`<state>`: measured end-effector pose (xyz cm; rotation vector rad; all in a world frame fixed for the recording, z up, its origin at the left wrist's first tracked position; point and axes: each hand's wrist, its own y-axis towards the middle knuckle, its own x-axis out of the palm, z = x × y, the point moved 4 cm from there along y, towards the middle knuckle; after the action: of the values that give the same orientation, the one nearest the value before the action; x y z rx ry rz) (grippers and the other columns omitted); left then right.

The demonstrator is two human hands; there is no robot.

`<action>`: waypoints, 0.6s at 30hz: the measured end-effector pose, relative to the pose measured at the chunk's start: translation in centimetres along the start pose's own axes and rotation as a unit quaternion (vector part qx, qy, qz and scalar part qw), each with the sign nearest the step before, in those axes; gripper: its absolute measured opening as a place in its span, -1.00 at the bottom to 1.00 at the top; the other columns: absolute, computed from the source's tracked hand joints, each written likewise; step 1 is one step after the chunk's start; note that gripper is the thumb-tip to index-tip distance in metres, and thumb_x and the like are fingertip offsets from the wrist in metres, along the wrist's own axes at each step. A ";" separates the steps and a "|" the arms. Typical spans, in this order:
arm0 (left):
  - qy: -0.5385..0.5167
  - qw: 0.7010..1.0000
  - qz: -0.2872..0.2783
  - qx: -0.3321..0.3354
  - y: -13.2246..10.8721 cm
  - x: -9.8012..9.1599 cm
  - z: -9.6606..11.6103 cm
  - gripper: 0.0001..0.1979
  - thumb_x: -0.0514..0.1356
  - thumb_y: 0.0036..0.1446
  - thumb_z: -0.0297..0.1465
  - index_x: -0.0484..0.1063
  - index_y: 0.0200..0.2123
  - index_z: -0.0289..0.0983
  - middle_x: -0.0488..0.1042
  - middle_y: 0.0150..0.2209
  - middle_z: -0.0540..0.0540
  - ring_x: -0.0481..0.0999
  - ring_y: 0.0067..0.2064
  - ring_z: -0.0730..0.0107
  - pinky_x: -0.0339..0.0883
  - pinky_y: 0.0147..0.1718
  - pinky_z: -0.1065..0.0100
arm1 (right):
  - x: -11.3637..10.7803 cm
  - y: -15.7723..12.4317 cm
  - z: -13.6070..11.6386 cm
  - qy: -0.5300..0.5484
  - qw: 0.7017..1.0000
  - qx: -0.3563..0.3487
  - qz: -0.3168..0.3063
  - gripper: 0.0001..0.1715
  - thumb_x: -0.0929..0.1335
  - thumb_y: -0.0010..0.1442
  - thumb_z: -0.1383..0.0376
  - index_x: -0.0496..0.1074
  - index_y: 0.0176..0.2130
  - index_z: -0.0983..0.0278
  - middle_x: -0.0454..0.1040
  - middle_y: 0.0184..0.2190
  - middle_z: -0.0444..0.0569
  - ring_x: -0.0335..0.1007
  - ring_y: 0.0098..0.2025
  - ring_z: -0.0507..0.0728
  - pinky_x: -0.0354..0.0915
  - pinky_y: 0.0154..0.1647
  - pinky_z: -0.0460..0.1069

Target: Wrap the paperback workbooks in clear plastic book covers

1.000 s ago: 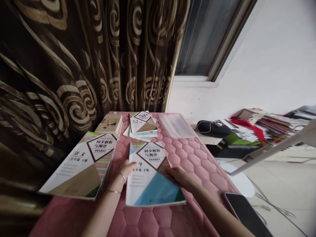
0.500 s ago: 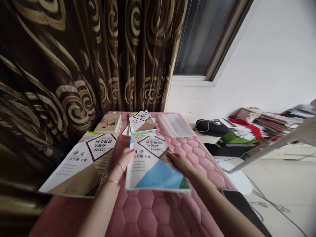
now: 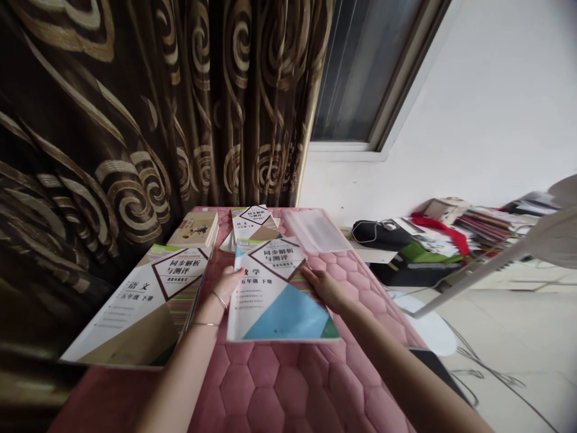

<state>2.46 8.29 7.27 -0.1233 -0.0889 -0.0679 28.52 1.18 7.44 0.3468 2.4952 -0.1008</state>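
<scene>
A white workbook with a blue triangle (image 3: 283,313) is held flat over the middle of the pink padded surface (image 3: 252,385). My left hand (image 3: 229,282) grips its left edge, and my right hand (image 3: 325,288) grips its right edge; the fingers beneath are hidden. To the left lies a larger-looking workbook with a brown triangle (image 3: 135,307), partly behind my left forearm. Beyond the held book, a similar brown-and-white workbook (image 3: 255,224) rests on other papers. A tan book stack (image 3: 195,228) sits at the back left, by the curtain.
A translucent plastic sheet (image 3: 318,230) lies at the back right of the pink surface. Patterned curtains (image 3: 243,108) hang along the left and back. On the right are a black pouch (image 3: 378,232), piled papers (image 3: 491,225), a lamp arm (image 3: 478,267) and cables on the floor.
The view has shifted slightly. Both hands still hold the blue-triangle workbook, which appears a little higher and further left in the picture.
</scene>
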 end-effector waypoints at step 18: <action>0.063 0.985 0.011 0.162 -2.1 0.0 -0.9 -0.65 0.17 0.04 -0.07 0.39 -0.37 -0.27 0.46 -0.48 -0.02 0.43 -0.38 0.35 0.33 -0.35 0.38 | 0.1 -1.6 2.1 -0.021 0.980 -0.120 0.160 -0.66 0.09 0.19 0.07 0.28 -0.28 0.19 0.47 -0.35 0.12 0.40 -0.27 0.26 0.30 -0.20 0.11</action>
<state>2.40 6.10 6.60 0.2049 0.0285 -0.0387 29.18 -0.68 5.70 0.6285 2.3435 0.3182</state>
